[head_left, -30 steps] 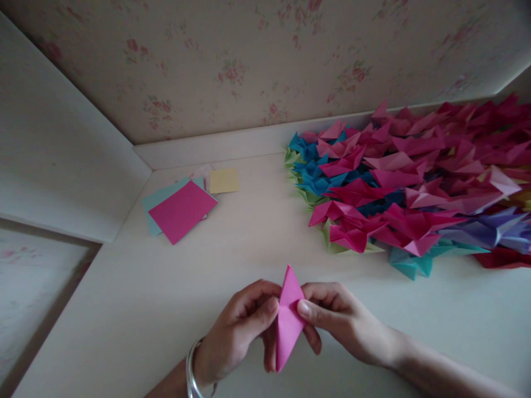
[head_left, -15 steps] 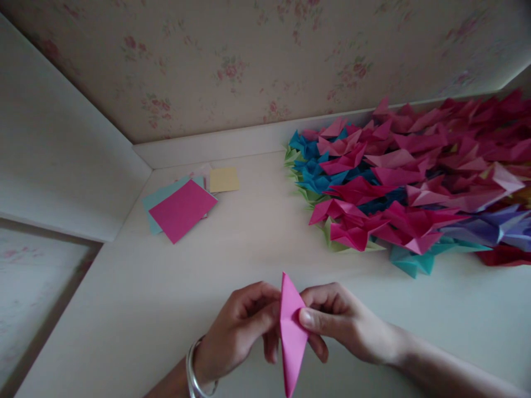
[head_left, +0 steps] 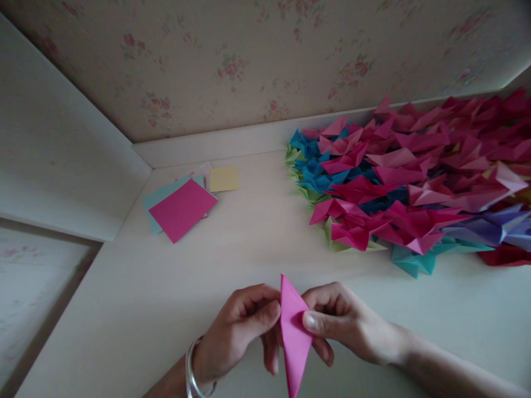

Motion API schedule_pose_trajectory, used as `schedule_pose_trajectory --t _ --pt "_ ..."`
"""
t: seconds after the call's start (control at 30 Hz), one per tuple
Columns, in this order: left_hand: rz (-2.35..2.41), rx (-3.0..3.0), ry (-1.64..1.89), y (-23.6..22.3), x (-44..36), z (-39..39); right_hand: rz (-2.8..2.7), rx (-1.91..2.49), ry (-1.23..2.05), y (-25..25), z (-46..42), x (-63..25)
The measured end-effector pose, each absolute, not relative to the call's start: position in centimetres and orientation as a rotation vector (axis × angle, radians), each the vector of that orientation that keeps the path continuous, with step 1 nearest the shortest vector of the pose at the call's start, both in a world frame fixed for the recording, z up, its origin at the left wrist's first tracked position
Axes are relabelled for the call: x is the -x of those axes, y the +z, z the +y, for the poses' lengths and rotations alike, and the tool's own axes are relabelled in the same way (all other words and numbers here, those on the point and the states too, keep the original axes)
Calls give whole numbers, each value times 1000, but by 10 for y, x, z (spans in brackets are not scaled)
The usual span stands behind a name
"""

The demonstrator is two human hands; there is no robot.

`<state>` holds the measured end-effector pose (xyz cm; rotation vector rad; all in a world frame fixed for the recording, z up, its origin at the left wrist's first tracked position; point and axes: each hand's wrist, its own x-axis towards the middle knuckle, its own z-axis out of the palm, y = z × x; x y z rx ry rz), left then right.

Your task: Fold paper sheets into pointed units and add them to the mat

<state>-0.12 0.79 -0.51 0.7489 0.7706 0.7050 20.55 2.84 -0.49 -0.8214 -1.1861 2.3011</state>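
A folded pink paper (head_left: 295, 337), shaped like a long narrow diamond, points up and down between two hands above a white table (head_left: 249, 237). The right hand (head_left: 352, 323) pinches its right edge, thumb in front. The left hand (head_left: 244, 326) is at its left edge; whether it grips is unclear. A silver bracelet (head_left: 191, 370) circles the left wrist. Beyond, at left, lie dark pink (head_left: 182, 210), pale blue (head_left: 152, 208) and yellow sheets (head_left: 224, 179); at right, a colourful heap of folded papers (head_left: 415, 226).
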Motion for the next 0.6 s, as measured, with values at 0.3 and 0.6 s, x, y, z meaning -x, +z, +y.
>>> schedule_pose_trajectory --t 0.3,0.6 --pt "935 -836 699 7 2 8 -1165 851 2291 -7 32 -208" --pt "832 -813 691 5 0 5 -1156 976 1971 -18 25 -200"
